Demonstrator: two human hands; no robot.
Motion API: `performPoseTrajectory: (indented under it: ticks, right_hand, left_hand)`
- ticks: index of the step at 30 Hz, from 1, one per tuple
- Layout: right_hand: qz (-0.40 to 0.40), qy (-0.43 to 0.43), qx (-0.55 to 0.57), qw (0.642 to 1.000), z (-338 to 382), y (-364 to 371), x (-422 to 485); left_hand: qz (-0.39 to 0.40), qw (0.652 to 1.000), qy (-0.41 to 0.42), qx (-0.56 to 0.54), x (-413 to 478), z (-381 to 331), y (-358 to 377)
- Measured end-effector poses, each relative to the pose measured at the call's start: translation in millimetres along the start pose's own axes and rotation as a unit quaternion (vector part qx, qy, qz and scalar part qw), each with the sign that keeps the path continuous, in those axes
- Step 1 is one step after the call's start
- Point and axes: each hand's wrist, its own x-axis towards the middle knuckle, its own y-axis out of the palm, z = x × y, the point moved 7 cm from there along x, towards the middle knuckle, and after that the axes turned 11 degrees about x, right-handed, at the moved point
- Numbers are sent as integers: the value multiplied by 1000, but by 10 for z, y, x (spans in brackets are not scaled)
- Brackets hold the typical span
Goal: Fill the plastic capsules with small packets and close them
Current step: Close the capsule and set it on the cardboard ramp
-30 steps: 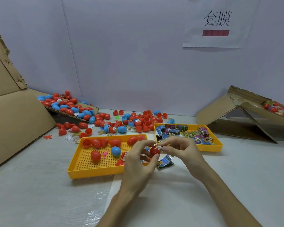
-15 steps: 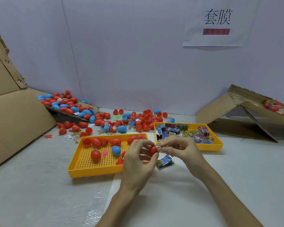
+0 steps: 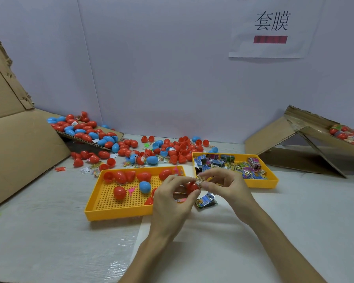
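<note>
Just above the counter (image 3: 298, 231), in front of two yellow trays, the left hand (image 3: 172, 201) is gripping a red capsule half (image 3: 191, 187), with fingers and thumb curling round it. The right hand (image 3: 227, 186) is pinching a small packet (image 3: 199, 180) between thumb and forefinger and is pressing it against the top of the capsule half; how far the packet is sitting inside cannot be told.

Below the hands, a few flat packets (image 3: 205, 201) are lying on the counter, just beside the near right corner of the perforated tray (image 3: 114, 216). That tray is holding several red capsules and halves, one blue capsule (image 3: 145, 186) and a pink toy figure (image 3: 132, 189). To its right, and a little farther back, the second tray (image 3: 262, 183) is carrying a heap of colourful packets (image 3: 223, 164).

Behind both trays, a scatter of red and blue capsules (image 3: 172, 148) is spreading across the counter towards the wall, with small packets mixed in. More capsules are lying on a tilted cardboard flap (image 3: 86, 131) at the left, beside a large cardboard sheet (image 3: 18, 144). At the far right, a cardboard box (image 3: 294, 144) is sitting on its side, with red capsules showing on its upper flap. On the wall, a paper sign (image 3: 272, 27) is hanging with two printed characters and a red bar.
</note>
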Motion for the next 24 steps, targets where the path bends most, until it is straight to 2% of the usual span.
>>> performPoseTrajectory:
  ticks: [2, 5, 8, 16, 20, 24]
  right_hand:
    - [-54, -40, -32, 997, 41, -34, -12]
    - [-135, -164, -106, 972, 172, -39, -112]
    - [-150, -250, -164, 942, 247, 45, -207]
    - [-86, -290, -236, 923, 164, 297, -273]
    - [-87, -312, -260, 910, 185, 363, -306]
    - [-109, -353, -298, 880, 249, 383, -348]
  left_hand:
    - [-2, 1000, -17, -26, 5, 20, -4]
    - [-7, 997, -53, -56, 11, 80, -16]
    - [-23, 995, -72, -65, 15, 123, -49]
    - [-32, 980, -121, -152, 30, 213, -75]
    - [-16, 964, -161, -212, 33, 280, -61]
    - [10, 950, -178, -255, 21, 269, 1]
